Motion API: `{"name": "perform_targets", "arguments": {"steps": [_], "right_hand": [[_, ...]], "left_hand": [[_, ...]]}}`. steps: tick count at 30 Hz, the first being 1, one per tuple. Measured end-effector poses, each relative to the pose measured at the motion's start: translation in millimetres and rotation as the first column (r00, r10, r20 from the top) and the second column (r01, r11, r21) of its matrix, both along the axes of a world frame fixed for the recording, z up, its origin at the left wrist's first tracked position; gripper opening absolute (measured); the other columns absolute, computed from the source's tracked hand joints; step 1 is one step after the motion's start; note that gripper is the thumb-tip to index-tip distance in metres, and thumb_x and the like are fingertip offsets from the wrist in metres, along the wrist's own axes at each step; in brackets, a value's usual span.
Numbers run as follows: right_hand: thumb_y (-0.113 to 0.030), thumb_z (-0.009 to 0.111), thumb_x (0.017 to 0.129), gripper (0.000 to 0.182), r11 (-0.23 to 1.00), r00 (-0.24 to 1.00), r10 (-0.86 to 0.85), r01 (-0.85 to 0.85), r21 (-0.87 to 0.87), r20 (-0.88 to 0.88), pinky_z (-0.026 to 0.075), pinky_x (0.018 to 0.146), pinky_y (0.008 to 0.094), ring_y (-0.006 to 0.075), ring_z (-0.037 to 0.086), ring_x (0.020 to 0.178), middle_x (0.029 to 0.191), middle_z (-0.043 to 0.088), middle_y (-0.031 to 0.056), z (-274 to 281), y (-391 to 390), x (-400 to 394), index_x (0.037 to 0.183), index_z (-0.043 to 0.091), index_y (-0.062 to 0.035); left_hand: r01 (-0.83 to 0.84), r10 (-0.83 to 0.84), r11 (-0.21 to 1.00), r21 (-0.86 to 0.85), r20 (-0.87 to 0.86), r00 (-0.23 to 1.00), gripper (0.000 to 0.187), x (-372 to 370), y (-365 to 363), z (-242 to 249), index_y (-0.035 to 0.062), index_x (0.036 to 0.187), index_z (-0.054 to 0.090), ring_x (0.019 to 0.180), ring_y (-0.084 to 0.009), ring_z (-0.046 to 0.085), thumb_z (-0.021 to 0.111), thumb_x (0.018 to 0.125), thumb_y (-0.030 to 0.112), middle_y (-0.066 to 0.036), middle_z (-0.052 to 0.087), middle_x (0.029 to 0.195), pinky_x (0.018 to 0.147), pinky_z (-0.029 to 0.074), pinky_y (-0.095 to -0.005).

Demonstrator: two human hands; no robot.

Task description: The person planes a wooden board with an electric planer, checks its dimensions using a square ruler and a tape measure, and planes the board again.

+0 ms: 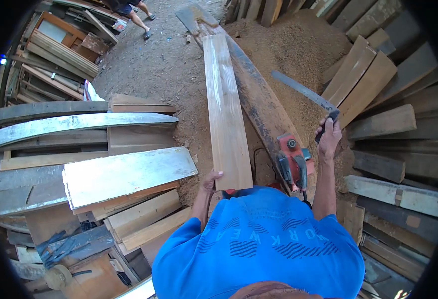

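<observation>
Two hands, well apart.
The left hand (211, 180) grips the near end of a long light-brown wooden board (227, 117); the right hand (330, 135), off to its right, holds a black-handled silver metal square (306, 93).

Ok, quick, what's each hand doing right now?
Left hand: closed on the near end of the pale plank.
Right hand: closed around the dark handle of a metal square.
</observation>
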State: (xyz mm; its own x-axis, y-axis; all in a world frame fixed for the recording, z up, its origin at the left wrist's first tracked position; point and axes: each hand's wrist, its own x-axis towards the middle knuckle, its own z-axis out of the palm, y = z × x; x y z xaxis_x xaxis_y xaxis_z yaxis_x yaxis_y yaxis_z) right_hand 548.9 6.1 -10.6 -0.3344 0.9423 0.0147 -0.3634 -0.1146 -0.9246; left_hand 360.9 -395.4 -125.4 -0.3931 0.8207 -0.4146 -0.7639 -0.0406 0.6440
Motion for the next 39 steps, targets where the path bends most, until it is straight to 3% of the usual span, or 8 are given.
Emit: {"name": "perform_targets", "arguments": {"steps": [4, 6, 9, 12, 15, 17, 20, 39], "right_hand": [[-0.022, 0.058, 0.105, 0.013, 0.998, 0.987, 0.047, -0.041, 0.043, -0.154, 0.050, 0.060, 0.0243, 0.0079, 0.057, 0.071, 0.087, 0.063, 0.0009, 28, -9, -56, 0.110, 0.059, -0.0094], [-0.022, 0.060, 0.104, 0.014, 0.982, 0.996, 0.050, -0.034, 0.186, -0.080, 0.050, 0.061, 0.0265, 0.0081, 0.060, 0.071, 0.088, 0.067, 0.0011, 41, -17, -86, 0.107, 0.064, -0.0090], [-0.021, 0.066, 0.100, 0.017, 0.905, 0.860, 0.285, -0.387, 0.177, 0.424, 0.051, 0.066, 0.0295, 0.0100, 0.062, 0.075, 0.084, 0.070, 0.0046, 37, -24, -113, 0.100, 0.069, -0.0044], [-0.016, 0.069, 0.094, 0.015, 0.751, 0.809, 0.182, -0.481, 0.452, 0.560, 0.051, 0.069, 0.0362, 0.0201, 0.066, 0.073, 0.077, 0.069, 0.0125, 27, -41, -148, 0.097, 0.070, -0.0010], [-0.011, 0.068, 0.091, 0.015, 0.607, 0.728, 0.162, -0.605, 0.515, 0.666, 0.051, 0.073, 0.0431, 0.0345, 0.067, 0.077, 0.083, 0.068, 0.0210, -8, -43, -195, 0.102, 0.069, -0.0009], [-0.009, 0.067, 0.090, 0.012, 0.648, 0.694, 0.236, -0.634, 0.422, 0.681, 0.050, 0.074, 0.0477, 0.0421, 0.066, 0.082, 0.087, 0.068, 0.0236, -8, -55, -214, 0.101, 0.069, -0.0027], [-0.009, 0.066, 0.090, 0.011, 0.559, 0.776, 0.226, -0.598, 0.574, 0.589, 0.050, 0.075, 0.0487, 0.0428, 0.067, 0.084, 0.089, 0.069, 0.0228, -17, -65, -234, 0.099, 0.068, -0.0027], [-0.013, 0.068, 0.089, 0.020, 0.575, 0.728, 0.279, -0.649, 0.498, 0.626, 0.052, 0.077, 0.0455, 0.0377, 0.068, 0.087, 0.093, 0.071, 0.0209, -37, -53, -235, 0.106, 0.069, -0.0030]], "left_hand": [[-0.177, 0.123, 0.971, 0.163, 0.292, 0.948, 0.092, 4, 0, 52, -0.0040, 0.152, 0.031, 0.129, -0.0353, 0.057, 0.073, 0.075, 0.023, -0.023, 0.054, 0.140, 0.108, 0.049, -0.0504], [-0.141, 0.123, 0.983, 0.114, 0.152, 0.981, 0.090, 9, 9, 77, -0.0044, 0.151, 0.033, 0.128, -0.0336, 0.057, 0.073, 0.074, 0.021, -0.021, 0.055, 0.138, 0.108, 0.049, -0.0476], [-0.072, 0.070, 0.997, -0.010, -0.148, 0.986, 0.084, 13, 31, 124, -0.0041, 0.147, 0.037, 0.123, -0.0293, 0.059, 0.073, 0.074, 0.019, -0.019, 0.057, 0.133, 0.105, 0.050, -0.0432], [-0.042, -0.062, 0.979, -0.199, -0.487, 0.871, 0.076, 17, 36, 118, -0.0046, 0.143, 0.042, 0.114, -0.0236, 0.061, 0.072, 0.077, 0.017, -0.015, 0.062, 0.122, 0.098, 0.051, -0.0375], [-0.091, -0.263, 0.858, -0.506, -0.584, 0.768, 0.073, 26, 39, 152, -0.0038, 0.143, 0.042, 0.110, -0.0229, 0.062, 0.069, 0.078, 0.015, -0.015, 0.063, 0.120, 0.093, 0.052, -0.0356], [-0.113, -0.242, 0.889, -0.444, -0.663, 0.708, 0.075, 31, 35, 147, -0.0028, 0.144, 0.041, 0.107, -0.0223, 0.062, 0.069, 0.077, 0.015, -0.015, 0.063, 0.118, 0.090, 0.053, -0.0354], [-0.086, -0.229, 0.876, -0.474, -0.567, 0.791, 0.077, 45, 35, 153, -0.0023, 0.146, 0.040, 0.105, -0.0227, 0.062, 0.069, 0.076, 0.016, -0.015, 0.061, 0.116, 0.089, 0.053, -0.0358], [-0.082, -0.231, 0.881, -0.466, -0.574, 0.785, 0.084, 52, 41, 148, -0.0038, 0.150, 0.033, 0.123, -0.0269, 0.054, 0.067, 0.075, 0.016, -0.019, 0.055, 0.131, 0.105, 0.044, -0.0378]]}}
